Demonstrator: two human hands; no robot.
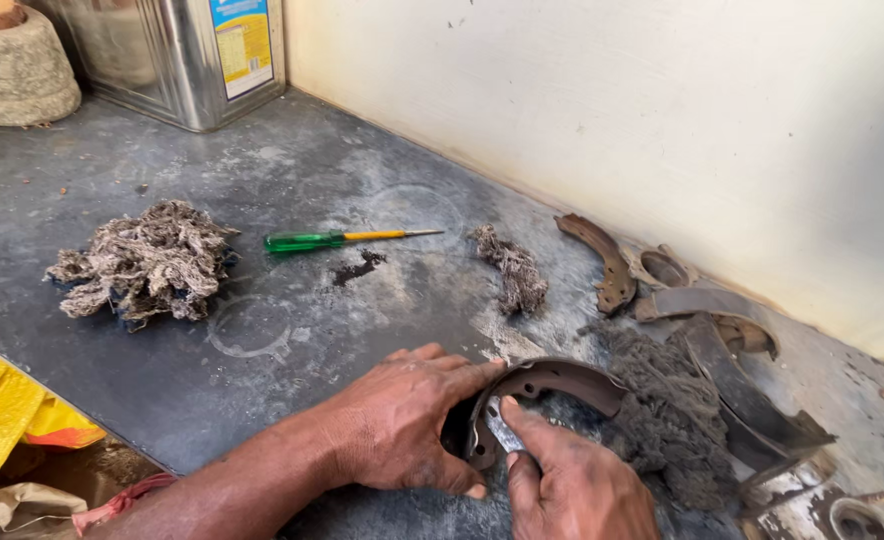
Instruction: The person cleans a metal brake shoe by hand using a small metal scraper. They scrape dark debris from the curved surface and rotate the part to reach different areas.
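Observation:
A curved, rusty brake shoe (552, 378) stands on its edge on the dark work surface (292, 160), near the front. My left hand (407, 420) grips its left end, with fingers over the arc and the thumb below. My right hand (567, 485) presses a small flat metal piece (503, 428) against the inner face of the shoe. A wad of dirty grey waste cloth (667, 400) lies right behind the shoe.
More worn brake shoes (602, 260) are piled along the pale wall at right. A green-handled screwdriver (337, 239) lies mid-surface between a big cotton-waste clump (147, 262) and a small one (512, 268). A metal tin (177, 55) and a stone block (12, 70) stand at the back left.

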